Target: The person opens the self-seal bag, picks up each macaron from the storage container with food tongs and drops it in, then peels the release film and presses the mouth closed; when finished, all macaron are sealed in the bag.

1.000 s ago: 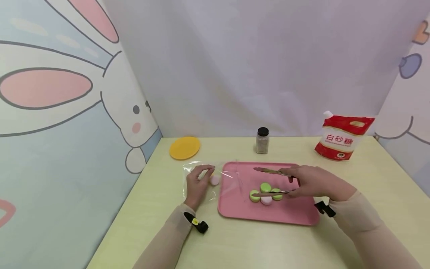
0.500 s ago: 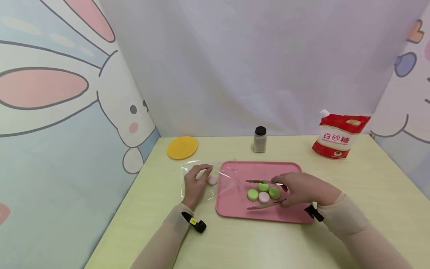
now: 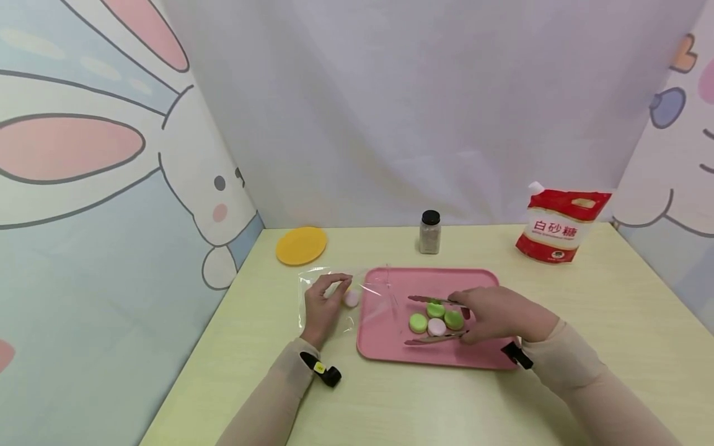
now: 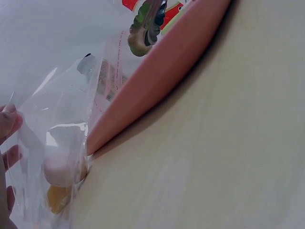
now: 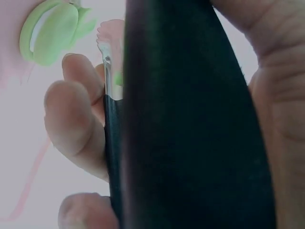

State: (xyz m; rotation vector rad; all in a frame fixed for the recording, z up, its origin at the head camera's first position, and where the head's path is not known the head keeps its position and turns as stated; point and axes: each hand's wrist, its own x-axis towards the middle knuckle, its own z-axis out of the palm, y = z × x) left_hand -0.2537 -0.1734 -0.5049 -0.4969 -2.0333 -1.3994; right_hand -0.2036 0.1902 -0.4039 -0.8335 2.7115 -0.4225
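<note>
In the head view my left hand (image 3: pixel 323 310) pinches the edge of a clear plastic bag (image 3: pixel 340 319). Inside that bag lie a pale pink macaron (image 3: pixel 351 298) and, in the left wrist view, something yellow-orange (image 4: pixel 58 198). My right hand (image 3: pixel 499 313) grips metal tongs (image 3: pixel 426 341) by their black handles (image 5: pixel 190 119). The tongs' arms are spread, one on either side of a cluster on a pink tray (image 3: pixel 385 347). That cluster has three green macarons (image 3: pixel 418 323) and a pale pink macaron (image 3: pixel 437 327).
A yellow plate (image 3: pixel 301 246) lies at the back left. Behind the tray stands a small jar (image 3: pixel 430 234) with a black lid. At the back right is a red and white sugar pouch (image 3: pixel 562 226). The bag's open end overlaps the tray's left edge.
My right hand has brought the tongs left and nearer to me, so their arms now straddle the macarons. The left hand still holds the bag, and the view has shifted slightly.
</note>
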